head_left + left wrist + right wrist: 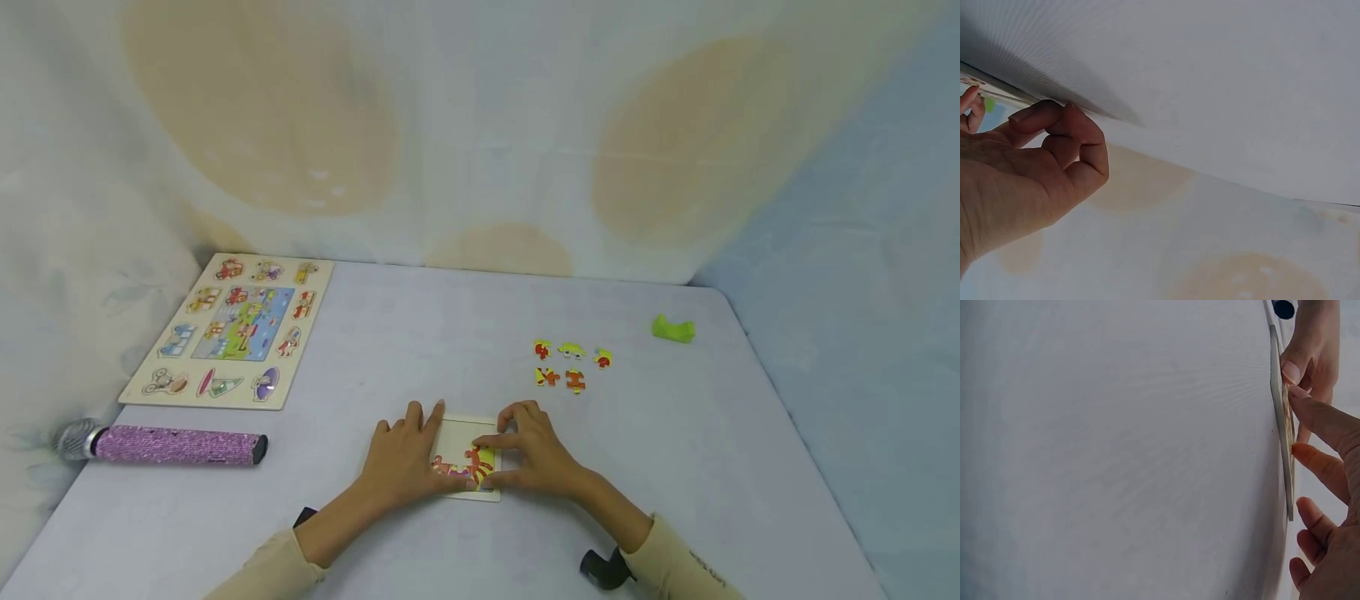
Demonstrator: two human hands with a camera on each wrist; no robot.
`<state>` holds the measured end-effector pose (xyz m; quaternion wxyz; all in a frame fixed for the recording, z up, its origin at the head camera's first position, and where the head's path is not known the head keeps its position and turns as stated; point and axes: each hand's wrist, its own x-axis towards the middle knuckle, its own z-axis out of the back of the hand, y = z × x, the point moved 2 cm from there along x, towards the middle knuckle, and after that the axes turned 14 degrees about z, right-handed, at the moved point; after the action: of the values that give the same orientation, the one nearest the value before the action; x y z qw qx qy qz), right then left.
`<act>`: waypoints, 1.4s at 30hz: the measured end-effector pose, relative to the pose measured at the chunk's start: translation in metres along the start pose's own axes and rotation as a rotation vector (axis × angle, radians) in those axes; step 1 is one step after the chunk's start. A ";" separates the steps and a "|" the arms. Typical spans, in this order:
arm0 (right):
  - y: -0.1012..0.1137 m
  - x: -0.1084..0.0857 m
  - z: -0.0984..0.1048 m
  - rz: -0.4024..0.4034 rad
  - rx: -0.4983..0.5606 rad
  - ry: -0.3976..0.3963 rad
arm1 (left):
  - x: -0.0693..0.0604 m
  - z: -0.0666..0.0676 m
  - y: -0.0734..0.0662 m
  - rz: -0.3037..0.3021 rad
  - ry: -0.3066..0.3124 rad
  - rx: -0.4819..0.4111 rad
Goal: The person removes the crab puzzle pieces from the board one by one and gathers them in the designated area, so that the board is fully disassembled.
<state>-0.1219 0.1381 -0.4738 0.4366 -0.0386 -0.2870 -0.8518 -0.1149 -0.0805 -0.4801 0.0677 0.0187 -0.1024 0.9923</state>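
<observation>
So the little puzzle board (459,433) is sitting near-middle on the table (405,333), probably light, stiff and easy to skid. The left hand's (400,460) bent fingers are gripping its left side; the right hand's (536,450) are pinching a yellow piece (487,458). I'd be holding thin pieces by their edges. Five loose pieces (575,382) are lying farther right.

Board (248,375) back L, mic (176,445) before it; loose pcs (575,381) behind tray (457,437), R; tray pcs (481,460) prob. near side.
</observation>
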 end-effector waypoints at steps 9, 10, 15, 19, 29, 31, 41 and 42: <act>0.000 -0.001 -0.002 -0.030 0.005 0.007 | -0.008 0.000 0.002 -0.007 -0.010 0.000; 0.000 -0.001 -0.001 -0.032 0.005 0.006 | -0.008 0.001 0.002 -0.008 -0.014 0.002; 0.000 0.001 -0.002 -0.041 0.044 0.006 | -0.009 0.000 0.002 -0.002 -0.022 0.019; 0.001 0.003 -0.002 -0.050 0.083 0.000 | -0.009 0.001 0.002 0.004 -0.025 0.024; 0.003 0.001 0.003 -0.001 0.057 -0.059 | -0.008 0.003 0.000 0.018 -0.013 0.022; 0.003 0.000 0.004 0.010 0.037 -0.070 | -0.008 0.003 0.000 0.017 -0.014 0.023; -0.003 -0.003 0.007 -0.026 0.022 -0.076 | -0.009 0.001 0.000 0.026 -0.003 0.013; -0.003 -0.004 0.007 -0.030 0.017 -0.077 | -0.009 0.001 0.000 0.023 -0.005 0.012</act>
<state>-0.1232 0.1457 -0.4707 0.4126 -0.0636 -0.3113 -0.8537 -0.1064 -0.0817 -0.4794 0.0559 0.0203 -0.0966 0.9935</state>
